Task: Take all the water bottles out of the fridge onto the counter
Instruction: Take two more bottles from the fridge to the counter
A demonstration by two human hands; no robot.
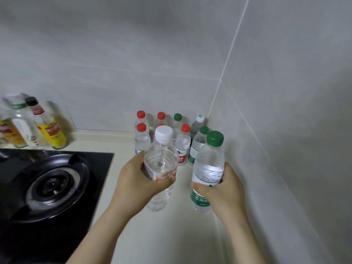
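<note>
My left hand (133, 178) grips a clear water bottle with a white cap and orange label (161, 159) around its middle. My right hand (222, 189) grips a water bottle with a green cap and green label (208, 164). Both bottles are upright, just above or on the cream counter (171, 235); I cannot tell which. Behind them, in the corner against the tiled wall, stand several more water bottles with red caps (142, 139), green caps (198, 143) and one white cap (198, 123). The fridge is out of view.
A black gas hob (47, 183) with a round burner fills the left side of the counter. Several condiment bottles (47, 126) stand at the back left against the wall. The tiled side wall (285, 149) runs close along the right.
</note>
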